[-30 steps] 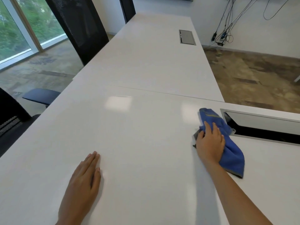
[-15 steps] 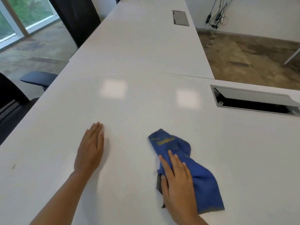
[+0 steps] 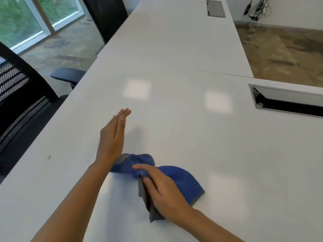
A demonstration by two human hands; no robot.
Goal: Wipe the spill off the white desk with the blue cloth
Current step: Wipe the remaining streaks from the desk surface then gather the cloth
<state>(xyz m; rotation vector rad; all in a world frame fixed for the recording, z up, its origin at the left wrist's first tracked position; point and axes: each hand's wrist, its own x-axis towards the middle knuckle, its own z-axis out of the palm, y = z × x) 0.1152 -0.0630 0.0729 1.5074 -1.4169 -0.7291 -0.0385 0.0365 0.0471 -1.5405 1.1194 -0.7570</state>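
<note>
Nearest me, my right hand (image 3: 164, 193) lies flat on the cloth (image 3: 181, 179), fingers fairly straight and pointing left, palm pressing down rather than gripping. That spreads the pressure, so the fabric drags across the surface instead of bunching up. The cloth sits on the near middle of the table (image 3: 209, 145), crumpled, with a grey underside folded out beneath my thumb and its left end twisted towards my other wrist.

My left hand (image 3: 111, 138) is just beyond it, turned on edge with its fingers straight and together, holding nothing. From the shadow beside it I judge it is lifted clear of the table, likely to leave the cloth room to pass.

I can't make out any wet patch from here. The pale squares further up look like ceiling lights reflected, not liquid. A small dark speck (image 3: 49, 156) lies near the left edge, and I can't tell what it is. So I'd guess the wiping is well along, or the spill is too thin to show.

Further right, an open cable slot (image 3: 286, 102) is cut into the table, and I'd steer the cloth away from it. A mesh chair (image 3: 19, 95) stands at the left side.
</note>
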